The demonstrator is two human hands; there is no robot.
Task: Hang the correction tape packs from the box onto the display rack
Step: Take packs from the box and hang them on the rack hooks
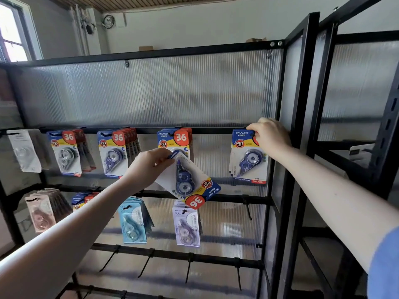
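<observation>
Black steel display rack [151, 130] with ribbed translucent backing ahead of me. My right hand [271, 138] is up at the top rail; its fingers [251, 128] pinch the header of a blue correction tape pack [248, 157], which hangs below them at the far-right hook. My left hand [151, 165] grips a second pack [186, 180] by one end; it points down and right from my fingers, upside down and tilted. Further hung packs [113, 154] lie left of my left fingers.

Bare forearms, blue short sleeve [384, 266] on right arm
</observation>
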